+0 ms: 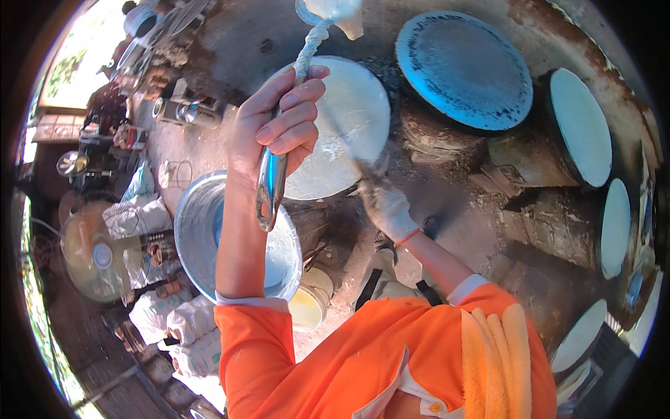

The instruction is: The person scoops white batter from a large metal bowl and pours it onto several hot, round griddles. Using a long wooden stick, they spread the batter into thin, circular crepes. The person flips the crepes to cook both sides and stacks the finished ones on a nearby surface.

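My left hand (279, 122) is raised and closed around the metal handle of a ladle (272, 178). The handle's upper part is twisted and coated with something whitish, and its bowl (331, 8) is cut off by the top edge. Below this hand is a round griddle (356, 112) with a pale white surface. My right hand (387, 206), in a whitish glove with dark, soiled fingers, is at the griddle's near right edge. It is smeared by motion; a faint thin streak, perhaps a slim tool, runs from it over the griddle.
A wide metal basin (188, 237) with whitish liquid stands left, beside a small bucket (307, 311). Rightward are a dark round griddle (464, 70) on bricks and several pale round surfaces, one a disc (581, 129). White sacks (188, 321) and a fan (101, 255) are far left.
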Demonstrator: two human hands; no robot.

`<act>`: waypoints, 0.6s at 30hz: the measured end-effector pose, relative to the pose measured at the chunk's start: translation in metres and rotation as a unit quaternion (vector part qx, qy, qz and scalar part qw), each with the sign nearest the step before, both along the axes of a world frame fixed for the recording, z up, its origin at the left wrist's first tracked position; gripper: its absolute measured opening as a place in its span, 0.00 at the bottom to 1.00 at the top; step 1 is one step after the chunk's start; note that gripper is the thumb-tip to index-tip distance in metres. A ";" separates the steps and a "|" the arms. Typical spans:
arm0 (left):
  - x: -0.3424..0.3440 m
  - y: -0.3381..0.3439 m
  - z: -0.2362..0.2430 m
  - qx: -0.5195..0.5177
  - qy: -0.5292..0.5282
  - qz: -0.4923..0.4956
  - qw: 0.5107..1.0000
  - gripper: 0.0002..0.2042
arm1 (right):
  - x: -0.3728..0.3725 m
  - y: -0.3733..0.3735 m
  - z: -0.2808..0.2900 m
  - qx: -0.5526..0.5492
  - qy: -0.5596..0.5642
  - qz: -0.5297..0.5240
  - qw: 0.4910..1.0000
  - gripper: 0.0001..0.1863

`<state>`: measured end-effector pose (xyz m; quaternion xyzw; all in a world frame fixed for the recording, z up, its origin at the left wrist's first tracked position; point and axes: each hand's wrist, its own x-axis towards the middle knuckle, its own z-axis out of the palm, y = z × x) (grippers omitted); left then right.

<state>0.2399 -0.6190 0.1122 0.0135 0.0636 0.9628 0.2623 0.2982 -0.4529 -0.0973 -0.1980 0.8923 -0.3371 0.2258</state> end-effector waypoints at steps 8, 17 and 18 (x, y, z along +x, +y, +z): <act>-0.063 0.101 -0.006 0.027 -0.017 -0.101 0.994 0.16 | -0.005 0.087 -0.007 -0.378 -0.012 -0.118 0.918 0.14; -0.136 0.258 -0.102 -0.326 0.008 -0.078 0.942 0.15 | -0.125 0.247 -0.050 -0.585 -0.223 -0.492 0.605 0.14; -0.148 0.263 -0.127 -0.522 0.048 -0.046 0.850 0.15 | -0.123 0.247 -0.040 -0.588 -0.223 -0.490 0.603 0.17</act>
